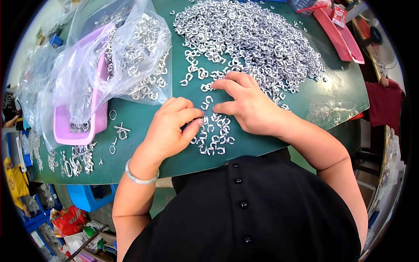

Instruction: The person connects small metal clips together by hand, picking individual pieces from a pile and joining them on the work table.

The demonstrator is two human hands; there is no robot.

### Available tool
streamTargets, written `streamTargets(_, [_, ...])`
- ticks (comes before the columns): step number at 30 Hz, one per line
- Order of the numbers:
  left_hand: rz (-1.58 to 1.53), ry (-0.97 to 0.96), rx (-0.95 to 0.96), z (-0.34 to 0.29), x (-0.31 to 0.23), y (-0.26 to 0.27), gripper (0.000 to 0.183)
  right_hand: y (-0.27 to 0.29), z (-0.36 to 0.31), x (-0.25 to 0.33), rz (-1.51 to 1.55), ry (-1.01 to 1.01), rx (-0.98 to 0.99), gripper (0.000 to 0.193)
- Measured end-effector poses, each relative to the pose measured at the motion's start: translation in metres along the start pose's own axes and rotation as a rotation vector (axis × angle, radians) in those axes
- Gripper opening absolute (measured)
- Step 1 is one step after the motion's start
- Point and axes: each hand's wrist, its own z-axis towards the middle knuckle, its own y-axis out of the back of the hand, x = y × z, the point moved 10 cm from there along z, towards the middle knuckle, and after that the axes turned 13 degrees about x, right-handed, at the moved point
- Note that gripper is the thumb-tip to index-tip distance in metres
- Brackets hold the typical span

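Note:
My left hand (pixel 171 125) is bent over the green table (pixel 135 163), thumb and index finger brought together beside a small group of C-shaped silver metal pieces (pixel 214 139). Whatever sits between those fingertips is too small to make out. Across from it, my right hand (pixel 253 105) has its thumb and fingers apart, with the fingertips close to a few loose pieces at the near edge of a big pile of the same C-shaped pieces (pixel 257 39). Two or three pieces (pixel 207 102) lie between the hands.
At left, a clear plastic bag (pixel 163 37) of silver pieces leans over a lilac basket (pixel 101 118). Several metal rings and fittings (pixel 78 159) are spread near the left front edge. A pink tray (pixel 338 37) stands at the far right. Below the table is a blue stool (pixel 87 198).

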Motion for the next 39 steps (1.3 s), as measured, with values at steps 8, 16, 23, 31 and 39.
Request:
streamTargets(8, [0.133, 0.017, -0.132, 0.009, -0.011, 0.008, 0.018, 0.008, 0.001, -0.013, -0.02, -0.073, -0.086, 0.023])
streamTargets(16, [0.068, 0.029, -0.163, 0.007, -0.002, 0.007, 0.02, 0.007, 0.003, -0.011, -0.011, -0.037, -0.093, 0.02])
streamTargets(23, [0.102, 0.14, -0.117, 0.025, 0.004, 0.0, 0.017, 0.009, 0.007, -0.019, 0.02, -0.068, -0.13, 0.018])
streamTargets(31, [-0.093, 0.187, -0.098, 0.024, 0.018, -0.006, 0.017, 0.012, -0.002, -0.024, 0.02, -0.091, -0.154, 0.01])
streamTargets(39, [-0.12, 0.179, -0.083, 0.022, 0.017, -0.005, 0.018, 0.016, 0.004, -0.026, -0.057, -0.104, -0.143, 0.012])
